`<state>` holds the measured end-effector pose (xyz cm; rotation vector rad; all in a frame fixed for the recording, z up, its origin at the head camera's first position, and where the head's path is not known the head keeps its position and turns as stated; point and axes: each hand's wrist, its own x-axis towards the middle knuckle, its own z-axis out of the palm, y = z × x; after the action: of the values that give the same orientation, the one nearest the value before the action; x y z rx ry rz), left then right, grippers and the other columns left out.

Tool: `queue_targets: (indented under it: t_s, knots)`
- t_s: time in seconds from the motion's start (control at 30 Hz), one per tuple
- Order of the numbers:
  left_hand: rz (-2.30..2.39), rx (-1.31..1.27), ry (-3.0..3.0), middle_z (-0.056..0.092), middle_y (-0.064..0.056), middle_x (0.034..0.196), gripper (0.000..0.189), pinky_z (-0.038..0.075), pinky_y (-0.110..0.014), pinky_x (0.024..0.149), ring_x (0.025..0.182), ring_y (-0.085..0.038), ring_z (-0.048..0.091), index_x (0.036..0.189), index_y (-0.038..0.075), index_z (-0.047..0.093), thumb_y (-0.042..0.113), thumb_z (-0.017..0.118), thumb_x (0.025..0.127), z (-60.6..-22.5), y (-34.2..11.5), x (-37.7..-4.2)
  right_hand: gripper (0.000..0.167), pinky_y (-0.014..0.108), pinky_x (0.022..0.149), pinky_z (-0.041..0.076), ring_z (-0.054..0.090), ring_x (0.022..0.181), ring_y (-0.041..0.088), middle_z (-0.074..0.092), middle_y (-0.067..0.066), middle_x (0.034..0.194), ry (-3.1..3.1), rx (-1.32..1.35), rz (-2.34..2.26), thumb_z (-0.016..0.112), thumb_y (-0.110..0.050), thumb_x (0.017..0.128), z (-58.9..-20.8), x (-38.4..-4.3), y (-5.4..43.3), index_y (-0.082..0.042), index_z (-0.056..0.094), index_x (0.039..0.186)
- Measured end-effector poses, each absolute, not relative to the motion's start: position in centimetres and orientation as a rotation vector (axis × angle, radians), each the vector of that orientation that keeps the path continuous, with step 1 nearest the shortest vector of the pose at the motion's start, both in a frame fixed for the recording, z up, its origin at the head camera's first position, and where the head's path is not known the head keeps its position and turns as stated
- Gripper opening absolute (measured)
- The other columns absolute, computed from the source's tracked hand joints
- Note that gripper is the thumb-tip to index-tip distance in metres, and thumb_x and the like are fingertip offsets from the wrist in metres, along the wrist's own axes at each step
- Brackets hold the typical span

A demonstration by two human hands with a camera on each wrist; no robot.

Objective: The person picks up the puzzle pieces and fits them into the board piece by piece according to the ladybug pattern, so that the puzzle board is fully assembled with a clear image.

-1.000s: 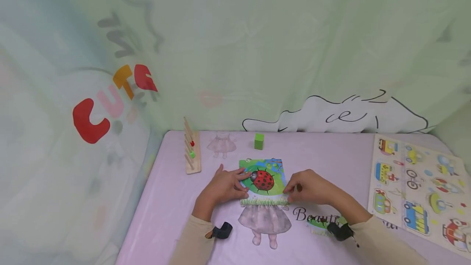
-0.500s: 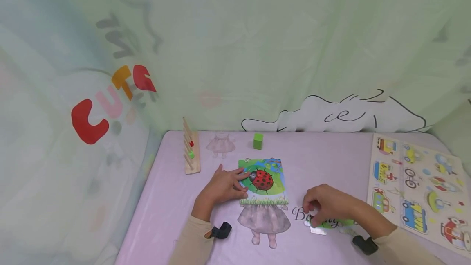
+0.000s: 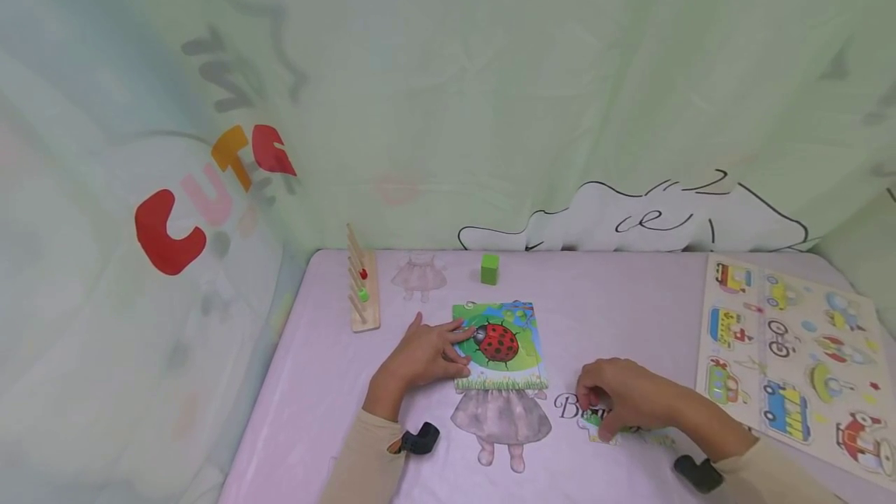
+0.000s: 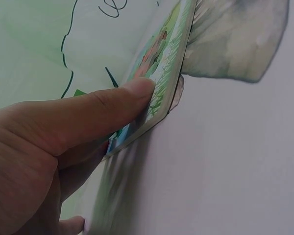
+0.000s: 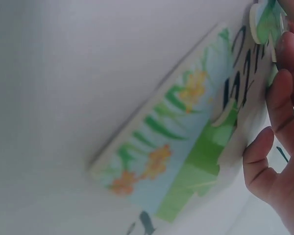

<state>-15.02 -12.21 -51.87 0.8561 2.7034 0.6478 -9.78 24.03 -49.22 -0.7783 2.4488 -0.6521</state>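
A square ladybug picture puzzle (image 3: 498, 342) lies flat near the middle of the table. My left hand (image 3: 423, 352) rests on its left side with fingers extended; in the left wrist view the thumb (image 4: 132, 93) lies on the picture, near the printed grass edge. Over the printed lettering to the right, my right hand (image 3: 630, 391) pinches a small green and white puzzle piece (image 3: 593, 429), partly covered by the fingers. Another puzzle piece (image 5: 161, 142), with grass and orange flowers, lies on the cloth beside the right hand in the right wrist view.
A wooden peg stand (image 3: 366, 306) with red and green bits stands at the back left. Behind the ladybug puzzle sits a green block (image 3: 490, 270). A large vehicle puzzle board (image 3: 759, 368) lies at the right. Fabric walls rise behind the table.
My right hand has left the ladybug puzzle's right edge, moved right and toward me, and now pinches a loose piece there. My left hand has stayed in place.
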Motion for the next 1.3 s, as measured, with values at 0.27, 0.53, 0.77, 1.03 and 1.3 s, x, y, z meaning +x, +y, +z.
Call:
queue_targets:
  t_s: [0.27,0.53,0.77,1.03,1.3]
  knots:
    - [0.64,0.848,2.7,0.057,0.013,0.147,0.02,0.011,-0.071,0.121,0.148,-0.012,0.043,0.099,0.027,0.084,0.04,0.082,0.085,-51.8,-12.2,-15.0,0.034,0.02,0.064,0.045,0.052,0.073,0.001,0.059,-0.01,0.08,2.336,-0.815,-0.849,0.09,-0.022,0.076,-49.3,-10.5,24.2,-0.024,0.06,0.092]
    - [0.631,0.841,2.7,0.056,0.015,0.147,0.02,0.01,-0.07,0.122,0.149,-0.01,0.042,0.101,0.029,0.083,0.042,0.081,0.086,-51.9,-12.2,-15.1,0.019,0.022,0.065,0.051,0.057,0.076,0.002,0.064,-0.009,0.083,2.308,-0.88,-1.064,0.081,-0.017,0.087,-49.6,-11.4,23.9,-0.02,0.07,0.102]
    - [0.636,0.834,2.698,0.056,0.015,0.147,0.02,0.009,-0.07,0.122,0.149,-0.01,0.041,0.101,0.029,0.083,0.042,0.081,0.085,-52.0,-12.2,-15.1,0.023,0.026,0.051,0.055,0.061,0.056,0.005,0.065,-0.001,0.086,2.342,-0.652,-1.173,0.079,-0.019,0.089,-49.4,-12.2,21.6,-0.01,0.07,0.109]
    - [0.653,0.837,2.692,0.056,0.015,0.147,0.02,0.008,-0.07,0.122,0.149,-0.009,0.041,0.1,0.029,0.083,0.042,0.081,0.086,-52.1,-12.3,-15.1,0.031,0.021,0.07,0.056,0.068,0.08,0.006,0.07,0.009,0.104,2.444,-0.66,-1.16,0.071,-0.005,0.092,-49.2,-12.9,18.9,-0.009,0.073,0.123]
    - [0.66,0.824,2.689,0.056,0.016,0.147,0.019,0.008,-0.069,0.123,0.149,-0.009,0.04,0.1,0.029,0.083,0.041,0.082,0.085,-52.1,-12.2,-15.1,0.015,0.024,0.065,0.05,0.069,0.067,0.014,0.068,0.0,0.075,2.476,-0.408,-1.238,0.076,-0.011,0.087,-48.7,-12.9,16.2,-0.007,0.071,0.101]
